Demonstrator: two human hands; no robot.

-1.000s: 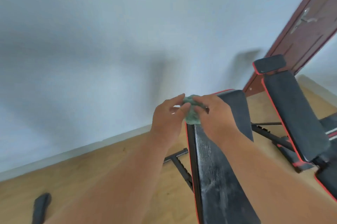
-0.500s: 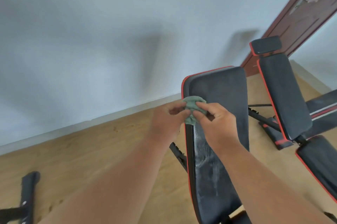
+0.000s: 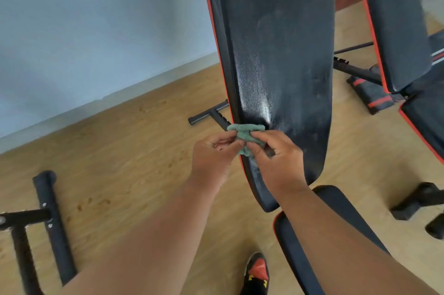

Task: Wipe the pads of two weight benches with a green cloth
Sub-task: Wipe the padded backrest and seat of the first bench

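A bunched green cloth (image 3: 246,133) is pinched between my left hand (image 3: 212,154) and my right hand (image 3: 276,160), both closed on it. The cloth rests against the left edge of the near bench's tilted black back pad (image 3: 283,54), which has red piping and a wet, shiny streak above the cloth. Below it lies that bench's seat pad (image 3: 336,210), partly hidden by my right forearm. A second bench's back pad (image 3: 396,21) stands to the right, with its seat pad (image 3: 427,122) below.
Wooden floor (image 3: 120,150) meets a pale wall (image 3: 84,18) at the left. A black metal frame foot (image 3: 51,218) lies at lower left. The near bench's rear foot (image 3: 207,114) shows behind the pad. My shoe (image 3: 258,273) is at the bottom. Black feet (image 3: 418,201) at right.
The view has tilted downward, and both hands with the cloth have slid down the left edge of the near back pad from its top toward its lower part.
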